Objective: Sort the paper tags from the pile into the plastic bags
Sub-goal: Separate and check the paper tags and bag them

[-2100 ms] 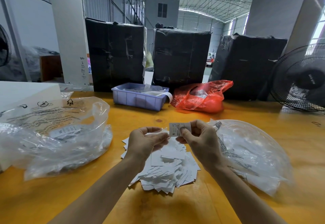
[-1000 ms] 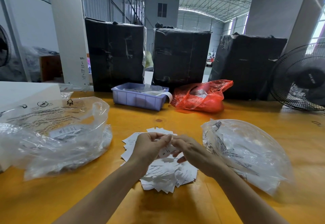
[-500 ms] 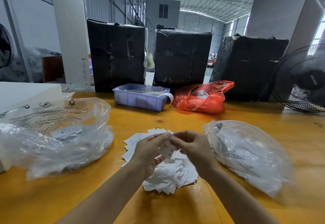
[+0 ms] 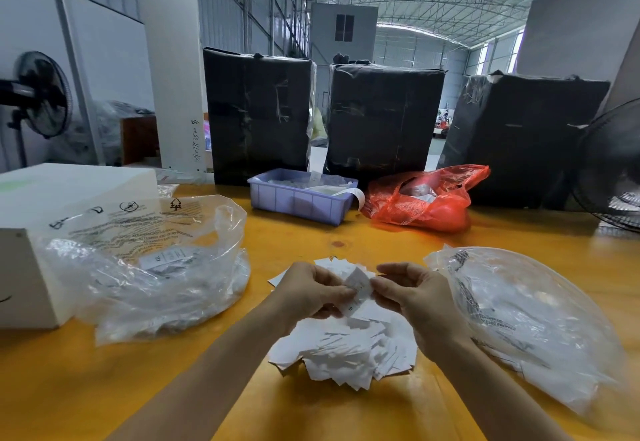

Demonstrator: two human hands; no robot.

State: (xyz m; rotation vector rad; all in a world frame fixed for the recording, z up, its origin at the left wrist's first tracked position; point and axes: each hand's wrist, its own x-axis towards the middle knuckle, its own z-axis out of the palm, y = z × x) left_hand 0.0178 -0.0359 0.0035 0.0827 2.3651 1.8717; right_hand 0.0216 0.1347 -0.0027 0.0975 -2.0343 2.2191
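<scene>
A heap of small white paper tags (image 4: 349, 350) lies on the yellow table in front of me. Just above it, my left hand (image 4: 311, 290) and my right hand (image 4: 412, 293) meet, and both pinch white paper tags (image 4: 358, 283) between their fingertips. A clear plastic bag (image 4: 149, 267) with printed text and some tags inside lies open to the left of the heap. A second clear plastic bag (image 4: 530, 323) lies to the right, close to my right wrist.
A white box (image 4: 45, 219) stands at the far left behind the left bag. At the back of the table (image 4: 381, 239) are a lilac plastic bin (image 4: 298, 201), a red plastic bag (image 4: 426, 198), black wrapped bales (image 4: 384, 122) and a fan (image 4: 613, 167) at the right edge.
Two seconds ago both hands held one tag up high. They then dropped to the heap, and now they are raised slightly again with tags pinched between them.
</scene>
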